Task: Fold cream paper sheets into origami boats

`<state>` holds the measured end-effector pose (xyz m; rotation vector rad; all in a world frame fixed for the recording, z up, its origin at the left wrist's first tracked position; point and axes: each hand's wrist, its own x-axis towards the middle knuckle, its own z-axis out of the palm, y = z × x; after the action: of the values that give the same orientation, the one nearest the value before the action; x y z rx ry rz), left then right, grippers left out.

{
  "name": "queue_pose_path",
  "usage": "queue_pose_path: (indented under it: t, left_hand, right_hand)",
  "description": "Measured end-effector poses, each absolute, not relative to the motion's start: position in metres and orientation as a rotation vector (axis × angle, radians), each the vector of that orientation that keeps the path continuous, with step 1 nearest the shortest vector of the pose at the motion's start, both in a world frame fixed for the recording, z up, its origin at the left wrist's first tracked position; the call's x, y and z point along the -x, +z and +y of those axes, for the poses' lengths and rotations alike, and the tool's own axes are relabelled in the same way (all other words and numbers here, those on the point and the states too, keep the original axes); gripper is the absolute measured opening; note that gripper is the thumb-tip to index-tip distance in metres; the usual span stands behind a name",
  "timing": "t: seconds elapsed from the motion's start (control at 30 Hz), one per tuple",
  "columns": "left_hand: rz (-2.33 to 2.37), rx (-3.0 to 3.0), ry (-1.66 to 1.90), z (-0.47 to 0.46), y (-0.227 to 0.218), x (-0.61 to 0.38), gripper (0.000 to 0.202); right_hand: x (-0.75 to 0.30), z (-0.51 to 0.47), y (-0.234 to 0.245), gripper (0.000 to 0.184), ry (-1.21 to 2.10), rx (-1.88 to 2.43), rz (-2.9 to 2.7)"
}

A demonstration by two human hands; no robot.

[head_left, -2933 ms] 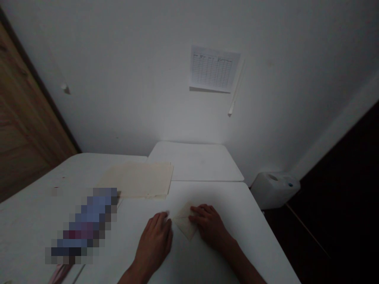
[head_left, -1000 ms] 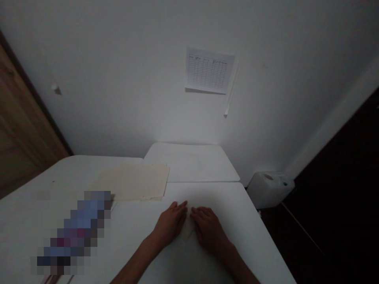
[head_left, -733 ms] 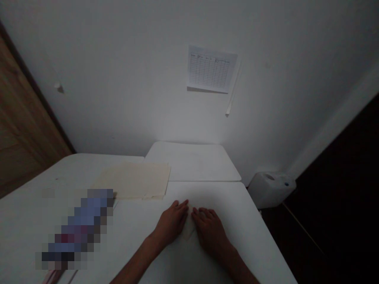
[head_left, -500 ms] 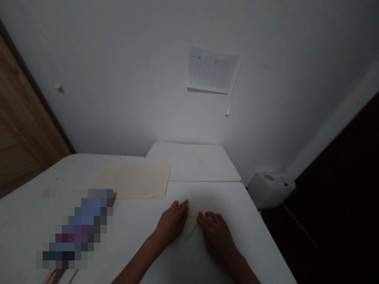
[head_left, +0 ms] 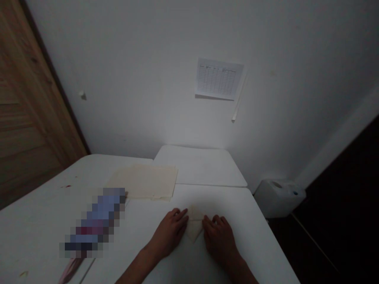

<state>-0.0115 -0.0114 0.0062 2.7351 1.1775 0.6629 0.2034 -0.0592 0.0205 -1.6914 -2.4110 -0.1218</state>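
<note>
A small folded piece of cream paper (head_left: 195, 225) lies on the white table (head_left: 148, 256) between my hands. My left hand (head_left: 170, 232) rests flat on the paper's left part, fingers stretched forward. My right hand (head_left: 219, 236) lies flat on its right part, fingers spread. The paper's lower tip points toward me; the hands cover its sides.
A stack of cream sheets (head_left: 145, 181) lies farther back on the left. A blurred-out object (head_left: 94, 221) sits on the near left of the table. A second white tabletop (head_left: 201, 165) meets the wall. A white container (head_left: 278, 195) stands on the floor, right. A printed sheet (head_left: 219, 77) hangs on the wall.
My left hand slid from beside the paper onto it, both hands met over it, then the right hand drew slightly rightward and more of the paper shows between them.
</note>
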Motion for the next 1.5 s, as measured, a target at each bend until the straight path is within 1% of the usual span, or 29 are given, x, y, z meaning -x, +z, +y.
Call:
queue_pose_path:
  t: [0.17,0.33,0.43,0.53,0.7,0.77,0.93,1.1,1.17,1.27,1.4,1.5]
  left_hand:
    - [1.283,-2.765,0.634,-0.024,0.010,0.036,0.030]
    - [1.369,-2.744,0.685,-0.027,0.010,0.041,0.027]
    - [1.419,-2.697,0.714,-0.024,0.007,0.034,0.023]
    - [1.459,-2.634,0.766,-0.019,0.005,0.025,0.018]
    - [1.440,-2.545,0.783,-0.011,0.006,0.012,0.008]
    - [1.428,-2.510,0.794,-0.009,0.006,0.009,0.011]
    - [1.444,-2.407,0.860,-0.003,0.000,0.009,0.026]
    - [1.452,-2.362,0.842,0.005,-0.006,0.010,0.026]
    - [1.443,-2.343,0.836,0.007,-0.007,0.011,0.023]
    - [1.413,-2.312,0.845,0.008,-0.005,0.012,0.017]
    - [1.353,-2.267,0.912,0.008,-0.004,0.014,0.010]
    - [1.351,-2.222,0.937,0.010,-0.005,0.015,0.007]
  right_hand:
    - [-0.204,-0.061,0.019,0.033,-0.112,1.725,-2.391]
    - [-0.204,-0.061,0.021,0.032,-0.080,1.725,-2.352]
    - [-0.203,-0.059,0.021,0.027,-0.064,1.755,-2.275]
    - [-0.202,-0.055,0.022,0.018,-0.029,1.778,-2.192]
    - [-0.200,-0.044,0.025,0.013,0.044,1.735,-2.092]
    - [-0.200,-0.039,0.026,0.011,0.105,1.727,-2.031]
    - [-0.204,-0.028,0.023,0.026,0.287,1.756,-1.920]
    - [-0.211,-0.019,0.019,0.032,0.455,1.745,-1.915]
    - [-0.215,-0.016,0.018,0.028,0.522,1.727,-1.934]
    - [-0.221,-0.013,0.017,0.018,0.615,1.710,-1.956]
    - [-0.224,-0.014,0.019,0.009,0.579,1.643,-1.940]
    - [-0.223,-0.017,0.023,0.008,0.593,1.577,-1.914]
